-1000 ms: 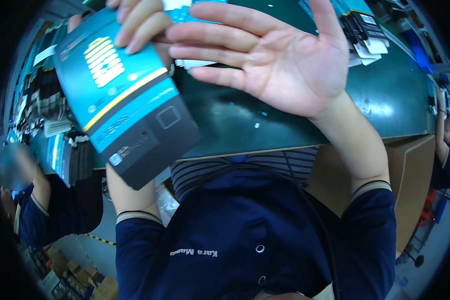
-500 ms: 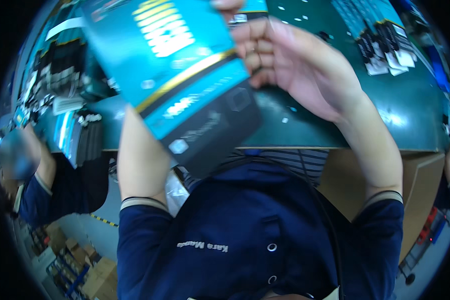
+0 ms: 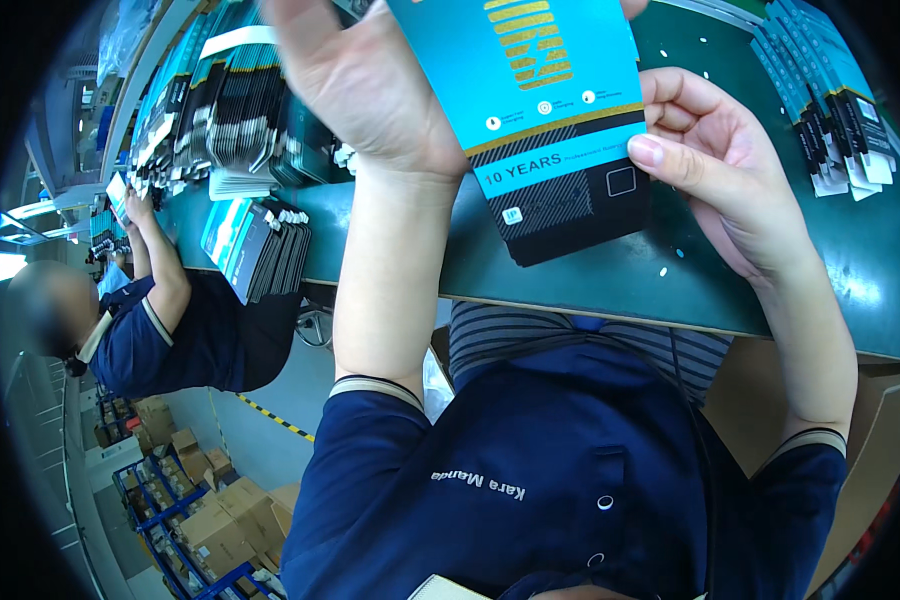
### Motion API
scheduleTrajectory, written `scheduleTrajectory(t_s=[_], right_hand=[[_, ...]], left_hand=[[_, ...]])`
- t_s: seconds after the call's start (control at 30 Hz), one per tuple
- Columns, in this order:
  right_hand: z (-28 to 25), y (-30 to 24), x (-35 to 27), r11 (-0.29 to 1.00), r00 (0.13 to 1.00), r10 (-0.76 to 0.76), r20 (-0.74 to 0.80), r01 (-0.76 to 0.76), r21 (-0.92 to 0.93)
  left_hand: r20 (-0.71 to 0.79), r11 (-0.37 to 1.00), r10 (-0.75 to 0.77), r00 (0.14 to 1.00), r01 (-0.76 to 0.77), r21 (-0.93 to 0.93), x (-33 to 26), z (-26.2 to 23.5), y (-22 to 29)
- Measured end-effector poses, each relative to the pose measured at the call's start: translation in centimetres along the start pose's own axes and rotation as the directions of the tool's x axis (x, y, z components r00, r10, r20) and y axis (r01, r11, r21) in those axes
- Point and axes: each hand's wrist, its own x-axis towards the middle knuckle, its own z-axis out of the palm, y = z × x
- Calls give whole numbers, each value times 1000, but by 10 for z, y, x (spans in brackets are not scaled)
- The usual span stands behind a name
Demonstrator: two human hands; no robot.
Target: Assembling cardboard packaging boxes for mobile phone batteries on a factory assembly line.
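Note:
A flat teal and black carton (image 3: 560, 125) with gold stripes is held up over the table, its top cut off by the frame. My left hand (image 3: 385, 100) supports it from behind, palm up and thumb out to the side. Most of the left fingers are hidden behind the carton; a fingertip shows at its far right edge. At the lower right edge my right hand (image 3: 720, 160) pinches the carton, thumb on the front face and the other fingers curled beside and behind it.
A dense row of similar cartons (image 3: 255, 115) fills the table's left side, with a smaller stack (image 3: 260, 245) at its front edge. Another stack (image 3: 830, 110) lies far right. Small white scraps dot the green table (image 3: 710, 290). A co-worker (image 3: 190, 335) sits at left.
The view has shifted, and the carton now appears farther right and more upright. My right hand has gone from loosely curled fingers beside the carton to a thumb pinch on its edge.

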Motion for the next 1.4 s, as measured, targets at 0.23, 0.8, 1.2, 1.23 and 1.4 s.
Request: scheduleTrajectory(t_s=[0.23, 0.8, 1.2, 1.23, 1.4], right_hand=[[6, 11, -1, 946, 957, -260, -132, 224, -235], [-2, 2, -1, 816, 807, -532, -258, 407, -410], [9, -16, -4, 894, 915, -363, -177, 288, -344], [10, -20, -5, 903, 943, -303, -136, 238, -358], [3, 1, -2, 845, 867, -479, -136, 414, -339]], left_hand=[[270, 882, -462, 845, 469, 41, -23, 38, -15], [607, 743, -486, 629, 663, -93, -39, 20, -39], [362, 718, -649, 670, 696, 1, -38, 28, -28], [516, 753, -550, 657, 657, -35, -37, 16, -31], [459, 708, -610, 646, 704, -51, -41, 34, -25]])
